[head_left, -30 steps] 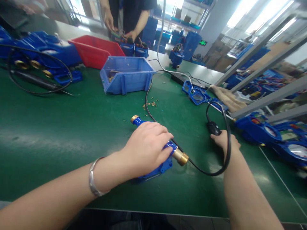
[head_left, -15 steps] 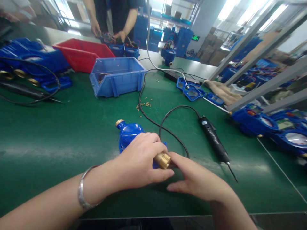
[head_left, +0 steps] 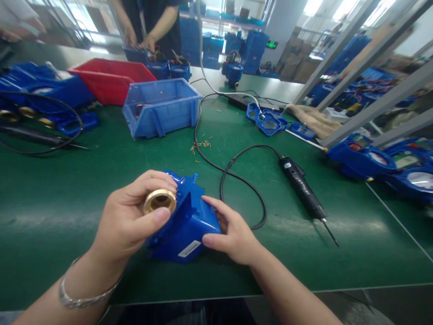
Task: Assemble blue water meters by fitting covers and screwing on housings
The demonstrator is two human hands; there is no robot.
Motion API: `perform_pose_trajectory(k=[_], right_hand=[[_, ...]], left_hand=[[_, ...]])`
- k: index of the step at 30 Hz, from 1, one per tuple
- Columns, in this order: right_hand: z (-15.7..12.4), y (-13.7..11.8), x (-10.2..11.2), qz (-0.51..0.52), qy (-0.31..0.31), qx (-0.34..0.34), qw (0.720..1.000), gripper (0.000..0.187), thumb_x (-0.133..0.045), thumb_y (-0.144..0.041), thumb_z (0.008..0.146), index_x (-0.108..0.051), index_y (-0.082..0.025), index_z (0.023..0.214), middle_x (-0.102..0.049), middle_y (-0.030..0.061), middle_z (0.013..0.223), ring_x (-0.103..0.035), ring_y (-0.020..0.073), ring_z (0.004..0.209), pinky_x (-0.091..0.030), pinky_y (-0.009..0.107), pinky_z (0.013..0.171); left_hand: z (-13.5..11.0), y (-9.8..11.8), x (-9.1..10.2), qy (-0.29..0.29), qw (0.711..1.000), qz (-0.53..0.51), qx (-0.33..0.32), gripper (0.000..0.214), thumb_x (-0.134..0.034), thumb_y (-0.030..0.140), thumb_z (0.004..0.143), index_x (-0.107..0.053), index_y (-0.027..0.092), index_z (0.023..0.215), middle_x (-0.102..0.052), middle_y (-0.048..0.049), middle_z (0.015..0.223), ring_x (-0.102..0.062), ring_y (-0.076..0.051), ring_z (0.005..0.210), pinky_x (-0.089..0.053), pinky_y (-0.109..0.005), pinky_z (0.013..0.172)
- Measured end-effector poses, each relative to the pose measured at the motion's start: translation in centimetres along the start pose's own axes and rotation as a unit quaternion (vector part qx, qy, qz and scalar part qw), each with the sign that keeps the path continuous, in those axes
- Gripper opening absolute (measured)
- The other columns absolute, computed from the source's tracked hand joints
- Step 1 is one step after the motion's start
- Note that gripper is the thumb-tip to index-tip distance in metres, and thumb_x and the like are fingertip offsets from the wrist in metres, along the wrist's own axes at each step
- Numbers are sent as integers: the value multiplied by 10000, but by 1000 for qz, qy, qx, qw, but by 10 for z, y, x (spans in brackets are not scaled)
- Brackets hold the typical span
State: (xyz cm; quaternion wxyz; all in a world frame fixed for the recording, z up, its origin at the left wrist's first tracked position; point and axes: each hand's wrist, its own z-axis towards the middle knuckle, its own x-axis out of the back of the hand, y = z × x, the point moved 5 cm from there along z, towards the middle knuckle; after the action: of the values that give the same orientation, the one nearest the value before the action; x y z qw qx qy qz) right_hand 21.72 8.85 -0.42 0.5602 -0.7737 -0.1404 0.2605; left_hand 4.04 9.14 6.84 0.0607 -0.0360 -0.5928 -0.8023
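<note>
A blue water meter (head_left: pixel 189 225) with a white label is tilted up over the green bench top near its front edge. My left hand (head_left: pixel 131 212) is closed around the meter's brass pipe end (head_left: pixel 160 201), thumb on its rim, the opening facing me. On the other side, my right hand (head_left: pixel 230 230) grips the blue housing, its thumb on the near face and its fingers behind. The meter's dial is out of sight. To the right lies a black electric screwdriver (head_left: pixel 302 189), its bit pointing toward the front right, its cord looped behind my right hand.
Small brass screws (head_left: pixel 203 144) lie scattered beyond the meter. A blue bin (head_left: pixel 162 117) and a red bin (head_left: pixel 104 81) stand at the back left. More blue meters (head_left: pixel 358 158) sit at the right by a metal frame. A co-worker's hands (head_left: pixel 145 43) handle parts across the bench.
The meter has been turned over and lifted, so its housing and label now show. My left hand has moved left with the pipe end, and my right hand has taken hold of the housing.
</note>
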Motion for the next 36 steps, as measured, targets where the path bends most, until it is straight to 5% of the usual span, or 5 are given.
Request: perform_pose_trajectory(k=[8, 15, 26, 36], right_hand=[[1, -18, 7, 8, 86, 69, 994, 516, -745, -385, 631, -601, -232, 1102, -661, 37, 1060, -644, 221, 948, -525, 358, 812], [5, -17, 14, 10, 137, 45, 990, 538, -707, -490, 661, -626, -193, 1102, -684, 66, 1041, -649, 227, 900, -513, 375, 814], [11, -10, 24, 27, 127, 28, 991, 539, -659, -524, 706, -627, -205, 1140, -638, 110, 1161, -600, 304, 1032, -456, 456, 886], [13, -13, 27, 68, 129, 13, 989, 590, -682, -522, 678, -615, -151, 1132, -679, 116, 1006, -627, 268, 871, -460, 456, 853]], left_hand=[[-8, -13, 4, 15, 992, -120, 28, 154, -677, 336, 704, -682, 253, 833, -596, -15, 907, -517, -180, 912, -434, -272, 811], [-10, -13, -4, -19, 994, -107, 28, 172, -677, 331, 711, -681, 244, 859, -595, -38, 921, -529, -196, 892, -443, -302, 799], [-4, -5, -13, -32, 996, -84, 9, 210, -692, 381, 708, -662, 209, 825, -591, -31, 867, -546, -176, 837, -471, -266, 729], [-3, -4, -11, -67, 995, -73, -2, 281, -691, 459, 704, -653, 216, 840, -579, -35, 876, -556, -177, 827, -469, -274, 720]])
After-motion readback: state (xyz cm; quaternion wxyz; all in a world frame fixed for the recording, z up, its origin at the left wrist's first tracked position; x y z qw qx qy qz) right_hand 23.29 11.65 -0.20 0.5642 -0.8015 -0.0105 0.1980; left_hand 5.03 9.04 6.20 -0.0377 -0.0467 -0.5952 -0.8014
